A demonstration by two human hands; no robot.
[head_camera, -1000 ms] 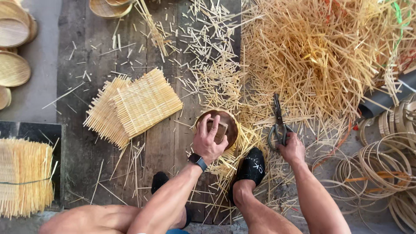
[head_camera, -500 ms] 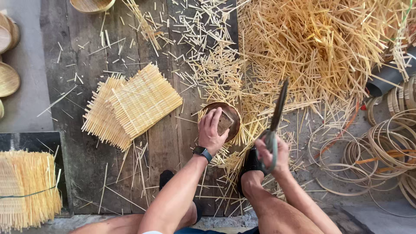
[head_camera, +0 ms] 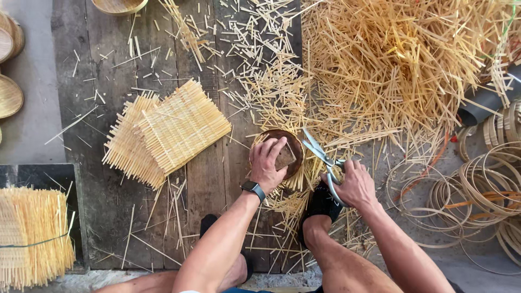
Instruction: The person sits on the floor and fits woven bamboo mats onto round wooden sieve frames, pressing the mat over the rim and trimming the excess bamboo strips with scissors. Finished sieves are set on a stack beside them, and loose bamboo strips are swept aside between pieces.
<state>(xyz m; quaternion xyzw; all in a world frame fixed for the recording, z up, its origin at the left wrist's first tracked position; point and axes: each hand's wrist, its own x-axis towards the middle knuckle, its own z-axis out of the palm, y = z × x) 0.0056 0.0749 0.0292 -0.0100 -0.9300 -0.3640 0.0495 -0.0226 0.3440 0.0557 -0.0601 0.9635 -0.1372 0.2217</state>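
My left hand (head_camera: 267, 164) presses a small wooden block onto a round dark brown form (head_camera: 293, 147), which sits on a woven bamboo mat among loose strips. A black watch is on that wrist. My right hand (head_camera: 351, 183) grips a pair of metal scissors (head_camera: 321, 157); the blades are parted and point up-left, right beside the round form's edge. My black shoe (head_camera: 321, 205) rests under the scissors hand on the strips.
Two square woven bamboo mats (head_camera: 168, 130) lie on the dark wooden planks to the left. A big heap of cut bamboo strips (head_camera: 401, 65) fills the upper right. Coiled bamboo rings (head_camera: 483, 190) lie at right. A bundled stack of mats (head_camera: 30, 233) sits lower left; shallow woven trays (head_camera: 10, 95) far left.
My right hand has brought the scissors down from a raised, upright hold to the right edge of the round form, blades now parted. My left hand stays pressed on the form.
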